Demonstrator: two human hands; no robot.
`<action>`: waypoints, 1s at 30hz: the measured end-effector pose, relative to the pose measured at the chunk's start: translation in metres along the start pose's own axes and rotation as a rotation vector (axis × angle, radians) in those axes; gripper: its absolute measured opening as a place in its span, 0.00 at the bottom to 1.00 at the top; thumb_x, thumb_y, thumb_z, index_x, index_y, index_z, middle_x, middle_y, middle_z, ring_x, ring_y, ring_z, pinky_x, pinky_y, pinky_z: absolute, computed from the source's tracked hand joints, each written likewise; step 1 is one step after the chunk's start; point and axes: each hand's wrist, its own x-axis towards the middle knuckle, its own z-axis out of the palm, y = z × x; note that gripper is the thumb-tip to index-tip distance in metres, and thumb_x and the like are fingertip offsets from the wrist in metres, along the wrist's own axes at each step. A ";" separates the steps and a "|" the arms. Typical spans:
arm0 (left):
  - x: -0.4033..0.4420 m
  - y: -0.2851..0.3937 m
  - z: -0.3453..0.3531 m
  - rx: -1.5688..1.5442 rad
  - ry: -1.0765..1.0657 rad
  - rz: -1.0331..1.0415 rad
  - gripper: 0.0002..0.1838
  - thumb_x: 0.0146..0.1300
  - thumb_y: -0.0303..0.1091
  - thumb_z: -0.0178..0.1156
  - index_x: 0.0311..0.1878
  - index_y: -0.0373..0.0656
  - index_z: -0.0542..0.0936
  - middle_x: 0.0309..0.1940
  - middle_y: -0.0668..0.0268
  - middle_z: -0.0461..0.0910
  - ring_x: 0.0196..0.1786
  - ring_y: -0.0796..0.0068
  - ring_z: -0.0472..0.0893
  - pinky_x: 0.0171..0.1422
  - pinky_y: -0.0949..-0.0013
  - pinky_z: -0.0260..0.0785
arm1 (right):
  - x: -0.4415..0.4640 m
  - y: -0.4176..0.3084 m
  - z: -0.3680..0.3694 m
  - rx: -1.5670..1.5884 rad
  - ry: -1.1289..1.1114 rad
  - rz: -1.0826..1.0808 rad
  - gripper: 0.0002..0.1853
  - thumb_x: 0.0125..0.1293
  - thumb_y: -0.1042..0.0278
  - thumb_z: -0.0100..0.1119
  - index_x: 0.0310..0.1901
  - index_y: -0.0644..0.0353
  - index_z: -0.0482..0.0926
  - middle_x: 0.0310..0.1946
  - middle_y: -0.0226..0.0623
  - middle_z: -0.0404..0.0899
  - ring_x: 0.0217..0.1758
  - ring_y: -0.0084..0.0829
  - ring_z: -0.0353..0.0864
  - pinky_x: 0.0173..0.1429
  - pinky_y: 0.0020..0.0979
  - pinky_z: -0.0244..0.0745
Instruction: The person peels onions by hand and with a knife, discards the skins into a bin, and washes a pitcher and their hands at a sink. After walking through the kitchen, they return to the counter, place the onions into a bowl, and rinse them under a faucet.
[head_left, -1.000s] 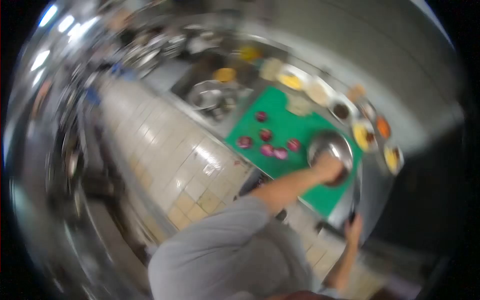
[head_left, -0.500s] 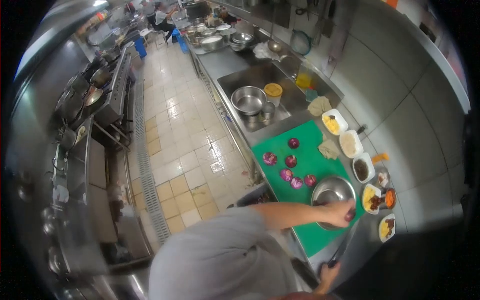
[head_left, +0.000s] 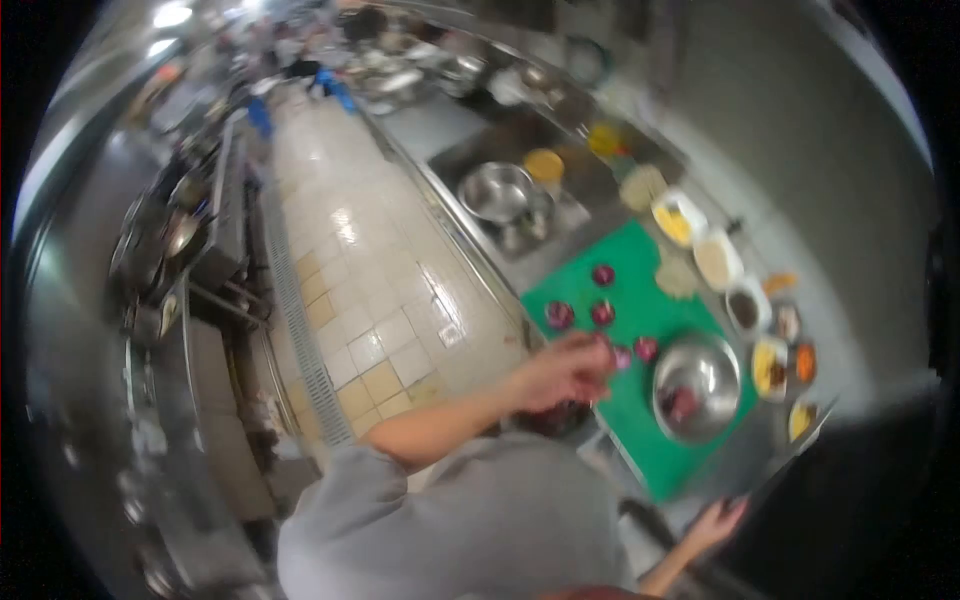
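Observation:
Blurred by motion, my left hand (head_left: 570,372) is over the near edge of the green board (head_left: 665,470), its fingers curled round a red onion that they mostly hide. Several other red onions (head_left: 602,313) lie on the board beside it. To their right stands a metal bowl (head_left: 722,385) with dark red onion (head_left: 682,404) inside. My right hand (head_left: 718,522), below the board's right end, is closed on the black handle of a knife (head_left: 785,458); the blade points up and right, away from the board.
White dishes (head_left: 716,262) of ingredients line the wall side of the board. A cloth (head_left: 676,275) lies on its far edge. Beyond is a sink (head_left: 455,165) with a metal pot (head_left: 497,193). The tiled floor (head_left: 370,250) and a stove (head_left: 222,225) are at the left.
My left hand has left the bowl and moved left to the onions; dark red onion now shows in the bowl. My right hand, with the knife, has shifted right. The view has also shifted.

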 end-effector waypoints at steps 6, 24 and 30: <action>0.005 0.016 -0.035 -0.324 -0.186 0.037 0.30 0.77 0.62 0.46 0.66 0.48 0.70 0.53 0.56 0.82 0.44 0.63 0.86 0.46 0.61 0.81 | 0.020 -0.162 0.066 0.448 -0.133 0.312 0.06 0.75 0.68 0.61 0.44 0.59 0.74 0.24 0.24 0.72 0.22 0.16 0.68 0.26 0.21 0.62; -0.034 0.000 -0.045 0.146 0.003 0.157 0.31 0.70 0.42 0.65 0.74 0.55 0.67 0.52 0.76 0.80 0.49 0.85 0.78 0.47 0.77 0.66 | -0.043 -0.297 0.194 0.239 -0.655 -0.519 0.23 0.62 0.83 0.64 0.60 0.74 0.78 0.36 0.45 0.84 0.30 0.30 0.82 0.38 0.29 0.77; -0.054 -0.004 -0.060 -0.003 -0.002 0.074 0.22 0.76 0.54 0.56 0.64 0.52 0.73 0.49 0.69 0.81 0.41 0.76 0.81 0.40 0.73 0.71 | -0.059 -0.280 0.199 0.575 -0.598 -0.114 0.23 0.70 0.77 0.60 0.66 0.70 0.71 0.34 0.28 0.80 0.30 0.18 0.75 0.34 0.23 0.73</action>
